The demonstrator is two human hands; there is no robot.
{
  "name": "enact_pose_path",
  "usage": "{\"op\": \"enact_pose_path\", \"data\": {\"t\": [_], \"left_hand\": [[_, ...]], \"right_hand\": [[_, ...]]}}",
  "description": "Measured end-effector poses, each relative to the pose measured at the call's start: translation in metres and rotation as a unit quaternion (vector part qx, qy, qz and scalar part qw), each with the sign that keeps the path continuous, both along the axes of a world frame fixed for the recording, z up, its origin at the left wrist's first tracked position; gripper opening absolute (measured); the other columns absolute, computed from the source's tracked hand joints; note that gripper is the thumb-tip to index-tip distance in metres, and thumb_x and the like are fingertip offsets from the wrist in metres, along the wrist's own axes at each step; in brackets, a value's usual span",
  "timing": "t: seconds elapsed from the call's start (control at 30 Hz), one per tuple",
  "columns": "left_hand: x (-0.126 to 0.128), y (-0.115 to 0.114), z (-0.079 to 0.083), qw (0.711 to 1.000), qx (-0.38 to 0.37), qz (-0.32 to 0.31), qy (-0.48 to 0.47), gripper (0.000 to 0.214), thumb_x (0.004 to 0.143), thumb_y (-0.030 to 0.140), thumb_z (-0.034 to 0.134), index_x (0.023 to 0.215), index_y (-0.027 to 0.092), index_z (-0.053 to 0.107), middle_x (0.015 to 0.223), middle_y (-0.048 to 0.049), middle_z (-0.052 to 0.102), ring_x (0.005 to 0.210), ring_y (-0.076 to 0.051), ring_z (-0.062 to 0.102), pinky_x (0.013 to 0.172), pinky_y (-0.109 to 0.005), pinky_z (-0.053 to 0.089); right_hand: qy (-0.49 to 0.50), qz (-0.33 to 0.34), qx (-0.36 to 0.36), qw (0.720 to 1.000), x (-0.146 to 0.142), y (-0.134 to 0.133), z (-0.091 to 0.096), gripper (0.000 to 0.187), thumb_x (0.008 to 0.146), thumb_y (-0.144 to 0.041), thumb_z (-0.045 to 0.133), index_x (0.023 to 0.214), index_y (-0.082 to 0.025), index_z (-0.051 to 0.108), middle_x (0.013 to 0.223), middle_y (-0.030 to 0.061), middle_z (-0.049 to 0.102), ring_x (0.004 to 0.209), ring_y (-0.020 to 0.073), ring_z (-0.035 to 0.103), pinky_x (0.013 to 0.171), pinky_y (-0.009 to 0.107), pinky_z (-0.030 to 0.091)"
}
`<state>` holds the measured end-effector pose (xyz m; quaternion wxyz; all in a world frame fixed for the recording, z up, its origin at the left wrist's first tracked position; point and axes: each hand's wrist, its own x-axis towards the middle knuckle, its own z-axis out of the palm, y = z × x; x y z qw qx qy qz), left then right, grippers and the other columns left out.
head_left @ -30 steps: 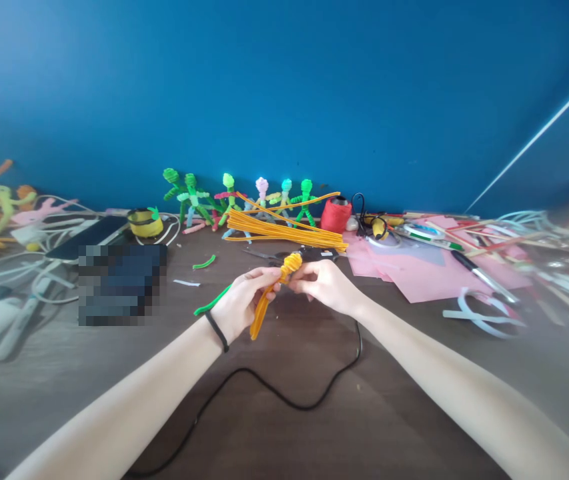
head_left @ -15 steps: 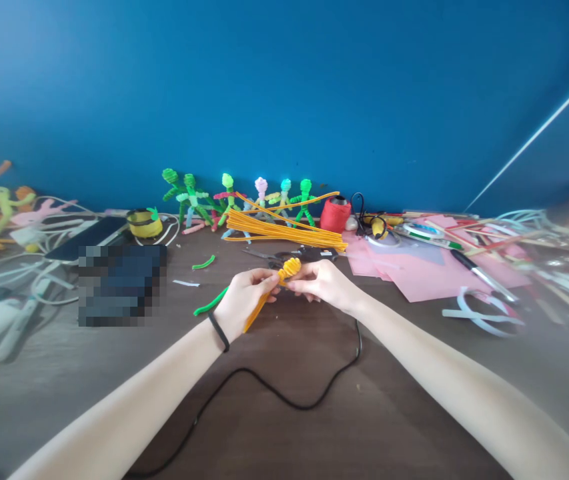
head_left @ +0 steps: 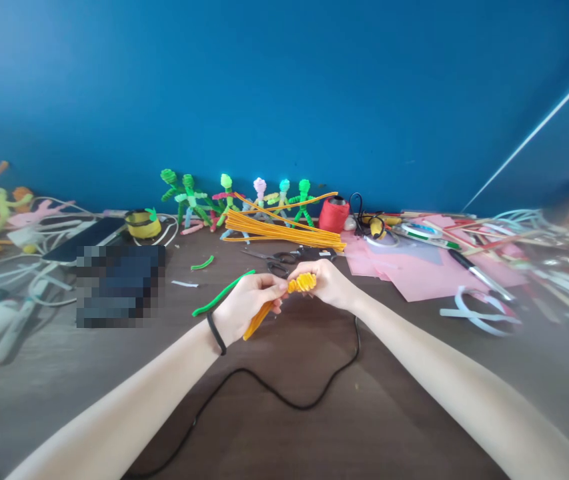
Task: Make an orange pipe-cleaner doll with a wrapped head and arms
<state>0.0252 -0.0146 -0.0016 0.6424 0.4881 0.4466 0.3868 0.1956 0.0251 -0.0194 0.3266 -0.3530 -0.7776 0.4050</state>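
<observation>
Orange pipe-cleaner figure [head_left: 284, 299] sits pinched between both our hands: our left hand [head_left: 245, 305] has its grip closed around the straight stems, our right hand [head_left: 325, 283] has its fingertips closed on the coiled end. We hold it just above the brown table [head_left: 314, 413]. A green pipe cleaner [head_left: 219, 295] lies beside our left hand, scissors [head_left: 275, 260] and a bundle of orange pipe cleaners [head_left: 284, 229] beyond.
</observation>
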Motion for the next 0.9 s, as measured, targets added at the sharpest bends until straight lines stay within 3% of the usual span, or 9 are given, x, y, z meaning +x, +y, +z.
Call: {"op": "enact_pose_path", "data": {"t": [0.13,0.3,0.53,0.73,0.9], "left_hand": [[0.001,-0.001,0.0,1.0,-0.003,-0.008,0.004,0.01,0.066,0.016,0.061,0.058,0.01,0.06,0.053,0.0001,0.054,0.045,-0.006,0.049,0.047,-0.019,0.04],[0.0,0.001,0.001,0.999,0.0,-0.011,0.04,0.006,0.064,0.012,0.061,0.066,0.011,0.067,0.055,-0.0037,0.06,0.048,-0.01,0.053,0.05,-0.023,0.044],[-0.003,0.003,0.002,0.99,0.052,-0.089,0.092,0.012,0.064,0.018,0.062,0.074,0.012,0.065,0.058,-0.0043,0.062,0.048,-0.01,0.054,0.046,-0.02,0.042],[0.0,0.002,-0.003,0.991,0.061,-0.095,0.064,0.026,0.062,0.015,0.063,0.077,0.019,0.042,0.054,0.0034,0.06,0.043,-0.01,0.054,0.042,-0.021,0.042],[0.004,0.001,-0.005,0.991,0.056,-0.072,0.095,0.02,0.062,0.009,0.058,0.073,0.017,0.042,0.052,0.003,0.058,0.045,-0.01,0.055,0.043,-0.021,0.043]], "right_hand": [[-0.025,-0.005,0.055,0.998,0.001,-0.002,0.002,0.025,0.059,-0.001,0.047,0.071,-0.012,0.066,0.071,0.0024,0.062,0.065,0.0118,0.054,0.06,0.022,0.04],[-0.046,-0.012,0.041,0.998,0.004,-0.001,0.007,0.015,0.067,-0.01,0.054,0.073,-0.013,0.067,0.07,0.0025,0.059,0.064,0.0124,0.053,0.056,0.022,0.038],[-0.055,0.052,0.033,0.997,0.011,0.002,0.017,0.011,0.073,-0.018,0.057,0.073,-0.014,0.067,0.073,0.0023,0.056,0.069,0.0125,0.053,0.063,0.024,0.04],[-0.123,0.036,0.099,0.987,0.009,-0.004,0.029,0.009,0.074,-0.019,0.058,0.072,-0.016,0.066,0.072,0.0004,0.056,0.067,0.0105,0.052,0.06,0.023,0.038],[-0.19,0.027,0.2,0.961,0.0,-0.017,0.041,0.016,0.078,-0.014,0.054,0.069,-0.016,0.066,0.069,0.0009,0.054,0.065,0.0099,0.049,0.06,0.023,0.035]]}}
